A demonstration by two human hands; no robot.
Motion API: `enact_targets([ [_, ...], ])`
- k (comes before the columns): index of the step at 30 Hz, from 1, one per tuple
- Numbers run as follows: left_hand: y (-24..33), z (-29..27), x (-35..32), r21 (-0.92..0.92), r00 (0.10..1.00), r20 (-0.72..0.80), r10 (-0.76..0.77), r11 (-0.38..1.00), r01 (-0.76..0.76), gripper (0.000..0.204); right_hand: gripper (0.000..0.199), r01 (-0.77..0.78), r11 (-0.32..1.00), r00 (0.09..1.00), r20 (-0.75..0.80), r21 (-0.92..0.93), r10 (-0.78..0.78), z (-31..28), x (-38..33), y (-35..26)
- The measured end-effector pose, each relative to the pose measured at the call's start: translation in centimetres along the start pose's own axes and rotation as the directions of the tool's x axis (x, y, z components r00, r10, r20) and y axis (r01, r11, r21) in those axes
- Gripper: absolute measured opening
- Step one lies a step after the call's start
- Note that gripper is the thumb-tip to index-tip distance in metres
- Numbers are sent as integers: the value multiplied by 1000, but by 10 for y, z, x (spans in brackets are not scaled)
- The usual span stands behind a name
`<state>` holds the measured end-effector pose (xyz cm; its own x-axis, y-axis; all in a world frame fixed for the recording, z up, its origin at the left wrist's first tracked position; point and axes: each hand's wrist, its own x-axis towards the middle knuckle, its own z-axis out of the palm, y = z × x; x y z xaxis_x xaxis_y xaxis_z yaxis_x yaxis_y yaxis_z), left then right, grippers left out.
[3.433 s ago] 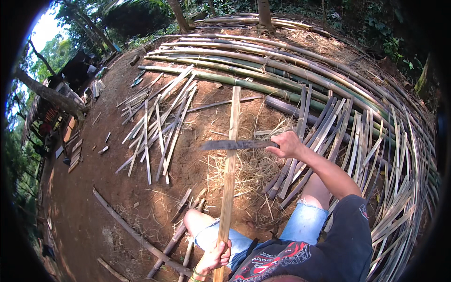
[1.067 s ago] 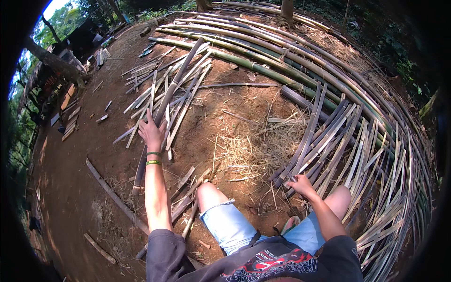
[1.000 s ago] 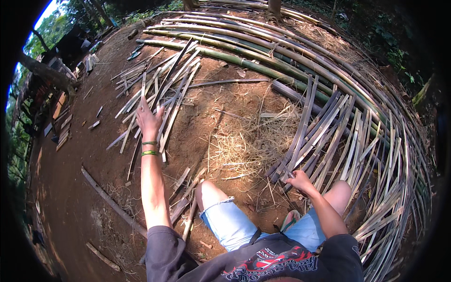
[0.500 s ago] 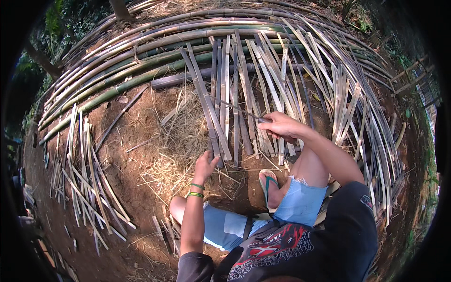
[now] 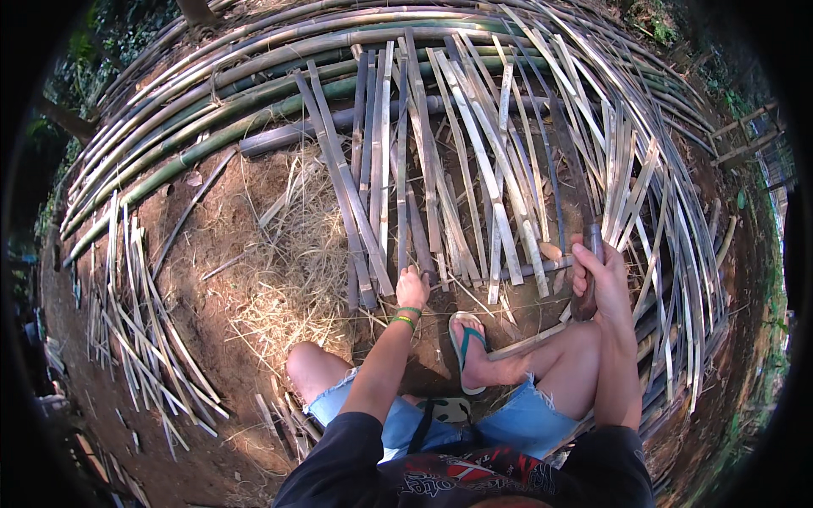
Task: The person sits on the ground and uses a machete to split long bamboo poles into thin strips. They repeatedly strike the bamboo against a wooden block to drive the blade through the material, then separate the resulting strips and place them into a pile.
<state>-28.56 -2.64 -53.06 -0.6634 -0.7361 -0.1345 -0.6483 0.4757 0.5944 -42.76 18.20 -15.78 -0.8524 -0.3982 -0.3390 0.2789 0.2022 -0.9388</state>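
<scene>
My left hand (image 5: 413, 289), with green and yellow bands on its wrist, is closed around the near end of a narrow dark bamboo strip (image 5: 401, 178). This strip lies among a row of split bamboo strips (image 5: 500, 207), whose far ends rest on bamboo poles. On the right, my right hand (image 5: 603, 279) is wrapped around the dark wooden handle of a machete (image 5: 578, 161). Its long dark blade points away from me, over the strips on the right. The blade's far tip is hard to make out against them.
Long bamboo poles (image 5: 279, 80) lie across the far side. Loose strips (image 5: 152, 313) are heaped at the left, and a big bundle of pale strips (image 5: 677, 220) curves along the right. Fibre shavings (image 5: 292, 279) cover the soil. My sandalled foot (image 5: 472, 347) is close to the strip ends.
My left hand has moved right and closed on a strip. My right hand has come nearer and to the right, swinging the machete from pointing left to pointing away.
</scene>
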Motion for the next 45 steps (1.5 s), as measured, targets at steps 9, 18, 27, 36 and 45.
enact_targets([
  [9,36,13,37,123,923,-339,-181,964,235,43,24,137,990,980,-149,32,-131,-18,-5,2],
  [18,2,27,42,-216,966,-211,-147,971,100,31,26,118,990,990,-87,75,-112,-13,-4,-1],
  [27,22,-15,13,-266,939,-334,-76,964,-16,30,25,111,985,993,-61,132,-104,-4,-10,-3],
  [36,-18,-82,99,-166,891,-454,-27,985,-55,41,28,120,977,993,-22,176,-118,6,-21,-8],
  [45,-34,-49,89,453,972,-133,194,884,-114,35,31,113,981,993,-7,157,-114,11,-26,-6],
])
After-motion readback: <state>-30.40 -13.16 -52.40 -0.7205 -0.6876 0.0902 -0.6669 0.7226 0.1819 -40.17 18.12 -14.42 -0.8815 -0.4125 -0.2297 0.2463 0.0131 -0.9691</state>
